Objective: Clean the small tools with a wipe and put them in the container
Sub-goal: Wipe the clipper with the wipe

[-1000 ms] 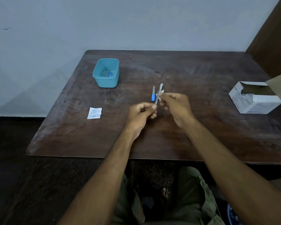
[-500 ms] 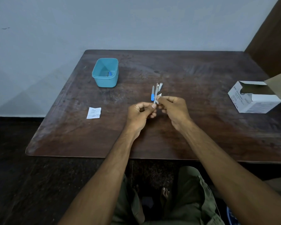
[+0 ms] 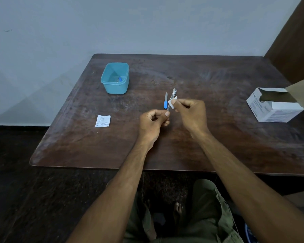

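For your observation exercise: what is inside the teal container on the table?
Inside the teal container, near its right wall, lie small items, one with a blue part. They are too small to identify. The near wall hides the floor just behind it.

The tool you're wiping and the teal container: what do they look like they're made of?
The tool held by the left hand looks like bare metal: thin, grey, with bright glints near its tip. The container looks like moulded plastic: uniform teal, matt, rounded corners and a thin rim. Neither is certain at this size.
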A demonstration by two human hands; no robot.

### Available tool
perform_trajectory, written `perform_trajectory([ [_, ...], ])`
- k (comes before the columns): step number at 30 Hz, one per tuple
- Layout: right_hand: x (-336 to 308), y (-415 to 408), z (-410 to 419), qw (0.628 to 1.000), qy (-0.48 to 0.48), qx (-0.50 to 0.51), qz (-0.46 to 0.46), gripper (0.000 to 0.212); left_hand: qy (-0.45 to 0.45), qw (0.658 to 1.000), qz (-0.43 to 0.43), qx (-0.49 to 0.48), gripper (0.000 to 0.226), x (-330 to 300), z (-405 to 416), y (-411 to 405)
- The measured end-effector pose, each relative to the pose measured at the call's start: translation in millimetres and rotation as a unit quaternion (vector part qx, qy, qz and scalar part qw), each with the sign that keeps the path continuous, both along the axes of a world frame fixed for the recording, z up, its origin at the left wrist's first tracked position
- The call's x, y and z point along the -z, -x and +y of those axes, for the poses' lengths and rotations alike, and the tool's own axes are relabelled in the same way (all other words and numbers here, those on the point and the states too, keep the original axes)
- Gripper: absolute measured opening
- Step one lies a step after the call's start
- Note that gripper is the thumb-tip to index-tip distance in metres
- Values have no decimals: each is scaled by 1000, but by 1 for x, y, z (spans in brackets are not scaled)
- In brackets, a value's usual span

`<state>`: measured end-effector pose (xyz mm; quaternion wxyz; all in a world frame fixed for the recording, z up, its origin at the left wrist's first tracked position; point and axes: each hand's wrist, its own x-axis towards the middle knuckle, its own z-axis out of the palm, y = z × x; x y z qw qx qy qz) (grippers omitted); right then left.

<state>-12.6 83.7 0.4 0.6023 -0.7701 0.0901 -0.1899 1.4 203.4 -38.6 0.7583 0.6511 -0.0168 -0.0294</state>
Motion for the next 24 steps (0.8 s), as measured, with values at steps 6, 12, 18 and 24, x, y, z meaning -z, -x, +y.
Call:
perform_trajectory([
  [6, -3, -6, 0, 996, -77, 28, 22, 11, 0, 1000, -10, 7, 10, 1, 3, 0],
  [12, -8, -11, -7, 991, -117, 59, 21, 15, 12, 1000, -9, 2, 6, 0, 1, 1],
  [18, -4, -9, 2, 997, -74, 10, 23, 12, 10, 1000, -9, 7, 7, 1, 2, 1],
  [24, -10, -6, 5, 997, -74, 26, -8, 12, 11, 1000, -13, 3, 8, 3, 2, 0],
])
